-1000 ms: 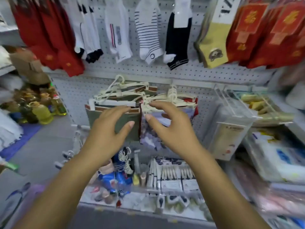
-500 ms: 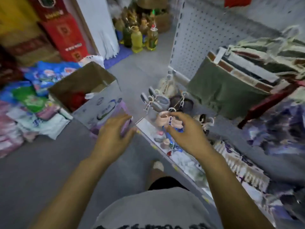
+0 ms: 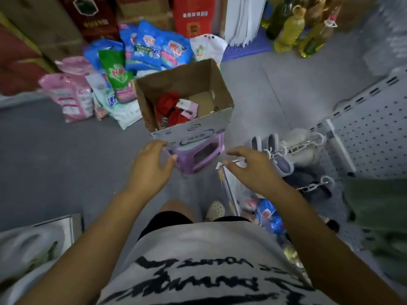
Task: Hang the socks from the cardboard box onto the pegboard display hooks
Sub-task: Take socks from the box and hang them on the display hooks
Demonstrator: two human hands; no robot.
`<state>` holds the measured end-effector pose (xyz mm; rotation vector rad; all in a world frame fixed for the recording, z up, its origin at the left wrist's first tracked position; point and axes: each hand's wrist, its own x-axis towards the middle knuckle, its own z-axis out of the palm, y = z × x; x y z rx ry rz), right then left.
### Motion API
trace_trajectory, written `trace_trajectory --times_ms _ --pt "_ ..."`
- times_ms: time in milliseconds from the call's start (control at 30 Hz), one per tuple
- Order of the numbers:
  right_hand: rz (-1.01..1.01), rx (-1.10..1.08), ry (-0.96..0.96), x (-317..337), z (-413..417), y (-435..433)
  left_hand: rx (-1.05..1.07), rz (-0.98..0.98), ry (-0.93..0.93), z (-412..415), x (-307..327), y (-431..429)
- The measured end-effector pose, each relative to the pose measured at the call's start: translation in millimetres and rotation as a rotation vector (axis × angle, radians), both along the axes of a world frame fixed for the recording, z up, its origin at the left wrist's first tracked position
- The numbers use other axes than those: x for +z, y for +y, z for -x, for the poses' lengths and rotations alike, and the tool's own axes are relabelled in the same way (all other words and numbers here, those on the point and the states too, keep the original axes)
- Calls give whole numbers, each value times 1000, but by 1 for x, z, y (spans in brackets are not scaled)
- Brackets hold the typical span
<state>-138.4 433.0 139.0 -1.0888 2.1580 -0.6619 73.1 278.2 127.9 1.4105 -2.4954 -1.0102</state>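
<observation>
Grey shop floor (image 3: 66,161) is filling most of what I am seeing through the head camera. Sitting on it, the cardboard box (image 3: 204,126) is resting open-topped on a purple plastic stool (image 3: 198,155). The socks (image 3: 169,108) are lying inside the box toward its left side: a red bundle with a few pink and white tagged pairs beside it. I am holding the left hand (image 3: 149,168) just in front of the box's near lower corner, fingers spread and relaxed, gripping nothing. The right hand (image 3: 253,170) is hovering to the right of the stool, fingers loosely bent, also empty. The pegboard (image 3: 374,137) is running along the right edge, with grey slippers (image 3: 279,159) hanging low in front of it. Bags of detergent (image 3: 154,45) are leaning behind the box, and yellow bottles (image 3: 290,31) are standing at the upper right.
</observation>
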Motion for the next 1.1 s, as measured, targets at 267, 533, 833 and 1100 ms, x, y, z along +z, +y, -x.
trace_trajectory --times_ms 267,533,833,1100 --pt "-76 15 -64 -20 49 -140 222 -107 -86 8 -33 -89" --pt "-184 -151 -119 -64 73 -281 174 -301 -148 36 -73 -236" --pt "-477 -133 -334 -194 53 -403 221 -408 -164 63 -156 -340" --pt "-532 -230 -201 -317 42 -454 277 -523 13 45 -183 -344"
